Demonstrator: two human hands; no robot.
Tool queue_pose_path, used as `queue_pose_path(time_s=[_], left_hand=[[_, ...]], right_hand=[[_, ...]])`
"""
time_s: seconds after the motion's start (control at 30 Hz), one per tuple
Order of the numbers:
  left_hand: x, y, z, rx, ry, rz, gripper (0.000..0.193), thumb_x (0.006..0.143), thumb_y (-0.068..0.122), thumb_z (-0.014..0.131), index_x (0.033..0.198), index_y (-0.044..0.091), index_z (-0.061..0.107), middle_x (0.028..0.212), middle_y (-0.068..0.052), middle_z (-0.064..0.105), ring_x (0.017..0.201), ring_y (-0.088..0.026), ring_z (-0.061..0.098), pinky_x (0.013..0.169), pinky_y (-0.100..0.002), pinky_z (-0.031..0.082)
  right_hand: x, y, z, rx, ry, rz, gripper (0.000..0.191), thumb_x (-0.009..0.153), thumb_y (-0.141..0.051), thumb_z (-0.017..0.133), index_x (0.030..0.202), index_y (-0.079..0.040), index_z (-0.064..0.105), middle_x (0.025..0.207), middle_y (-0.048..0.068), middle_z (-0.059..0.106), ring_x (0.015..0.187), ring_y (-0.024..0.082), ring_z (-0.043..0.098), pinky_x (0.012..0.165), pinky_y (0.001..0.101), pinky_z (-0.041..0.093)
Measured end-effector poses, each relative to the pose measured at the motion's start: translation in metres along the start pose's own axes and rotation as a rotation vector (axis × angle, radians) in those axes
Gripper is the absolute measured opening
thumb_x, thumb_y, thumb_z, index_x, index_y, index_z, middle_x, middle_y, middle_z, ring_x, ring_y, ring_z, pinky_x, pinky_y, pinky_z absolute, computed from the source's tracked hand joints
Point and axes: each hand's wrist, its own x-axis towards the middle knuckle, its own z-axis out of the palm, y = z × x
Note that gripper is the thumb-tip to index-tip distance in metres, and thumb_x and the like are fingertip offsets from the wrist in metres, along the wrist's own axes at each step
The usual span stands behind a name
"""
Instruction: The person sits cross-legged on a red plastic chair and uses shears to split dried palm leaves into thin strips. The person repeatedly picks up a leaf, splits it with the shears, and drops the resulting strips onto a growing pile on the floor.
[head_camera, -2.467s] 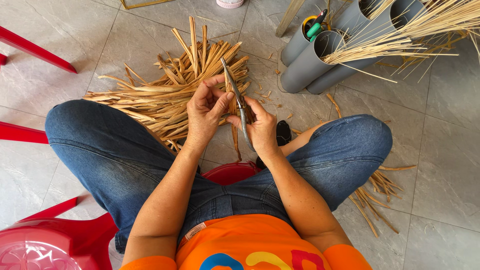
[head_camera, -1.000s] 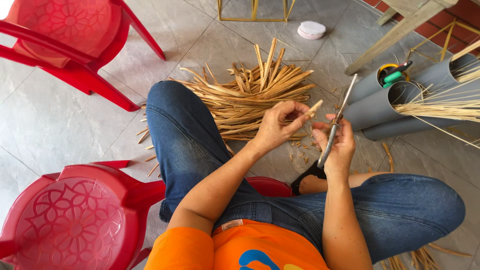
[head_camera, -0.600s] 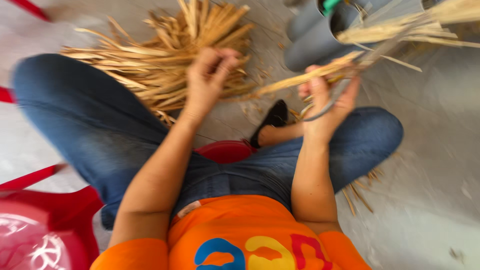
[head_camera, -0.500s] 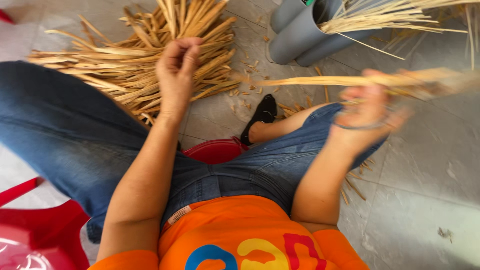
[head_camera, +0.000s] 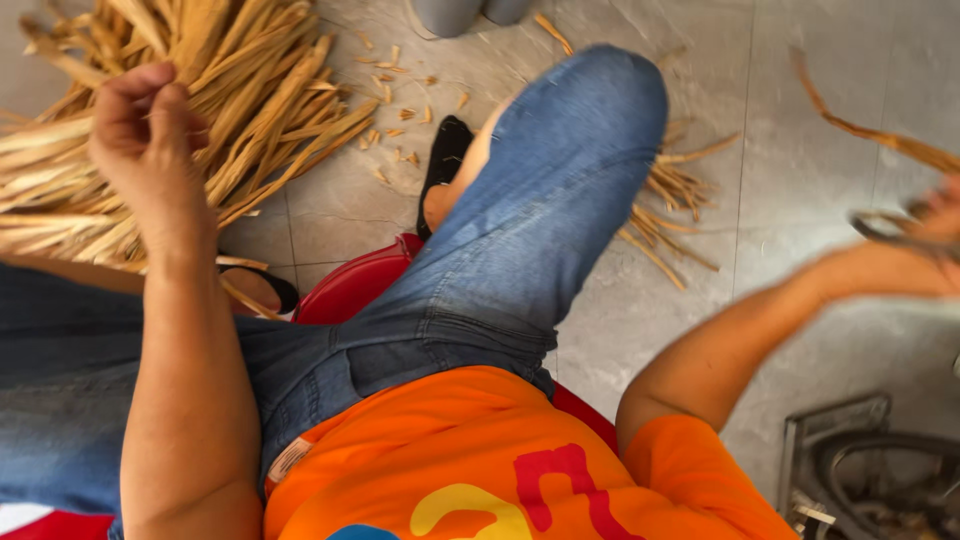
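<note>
Straw-coloured strips (head_camera: 240, 90) lie heaped on the floor at the far left, within reach of the left hand (head_camera: 145, 130), whose fingers curl loosely, seemingly empty. Far right, the blurred right hand (head_camera: 935, 225) grips one strip (head_camera: 870, 130), swung away from the heap.

**Count of things in view**

Two hands: left hand (head_camera: 140, 125) raised over the straw, right hand (head_camera: 935, 225) blurred at the right edge. One large heap of dry strips (head_camera: 200, 110) on the floor, too many to number. One smaller scatter of strips (head_camera: 675, 215) beyond the knee. One long strip (head_camera: 860, 125) by the right hand. Two grey tubes (head_camera: 465, 12) at the top edge, possibly more out of view. One red stool (head_camera: 345, 290). One black shoe (head_camera: 445, 170) shown clearly.
</note>
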Motion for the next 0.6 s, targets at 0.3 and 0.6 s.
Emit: queue_pose_path(time_s=[0.3,0.6], left_hand=[[0.030,-0.038,-0.005,0.301,-0.006,-0.043,0.015,0.105,-0.003,0.065,0.116,0.004,0.071,0.099,-0.005,0.074,0.079,-0.010,0.070,0.066,-0.022,0.057],[0.066,-0.110,-0.005,1.174,-0.232,0.077,0.015,0.092,0.015,0.079,0.105,0.009,0.075,0.101,-0.016,0.072,0.089,-0.033,0.069,0.073,-0.046,0.055]], right_hand=[[-0.233,-0.047,0.097,0.046,-0.832,0.316,0.042,0.094,0.010,0.049,0.132,-0.006,0.058,0.118,0.008,0.065,0.097,0.015,0.064,0.081,0.0277,0.057],[-0.144,-0.127,0.120,0.556,-0.555,0.333,0.012,0.104,-0.004,0.055,0.116,-0.003,0.056,0.097,0.015,0.069,0.073,0.017,0.061,0.065,0.0288,0.054]])
